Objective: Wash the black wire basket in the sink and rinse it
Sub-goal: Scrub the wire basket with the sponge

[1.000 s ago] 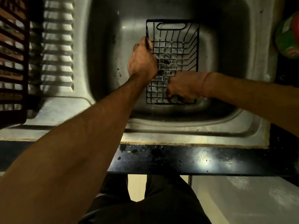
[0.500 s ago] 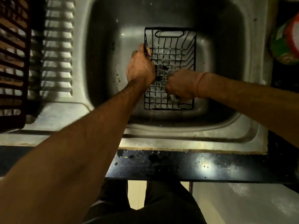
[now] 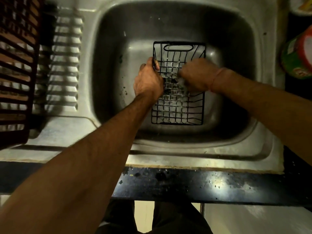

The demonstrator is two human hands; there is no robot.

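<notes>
The black wire basket (image 3: 177, 108) lies in the steel sink (image 3: 118, 65), its handle slot at the far end. My left hand (image 3: 148, 80) grips the basket's left rim, fingers curled round the wire. Inside the basket, my right hand (image 3: 195, 75) is curled round a small pale scrubber (image 3: 182, 81) that shows only at its left edge, pressed against the mesh floor. A thin band circles my right wrist. Foam clings to parts of the mesh.
A ribbed steel drainboard (image 3: 65, 65) lies left of the sink, with a dark slatted rack (image 3: 15, 65) at the far left. A green and red container (image 3: 298, 56) stands at the right edge. The black counter edge (image 3: 202, 184) runs along the front.
My right hand has moved from the basket's near end up toward its middle, rubbing the mesh. My left hand keeps its hold on the rim. The view has shifted slightly.
</notes>
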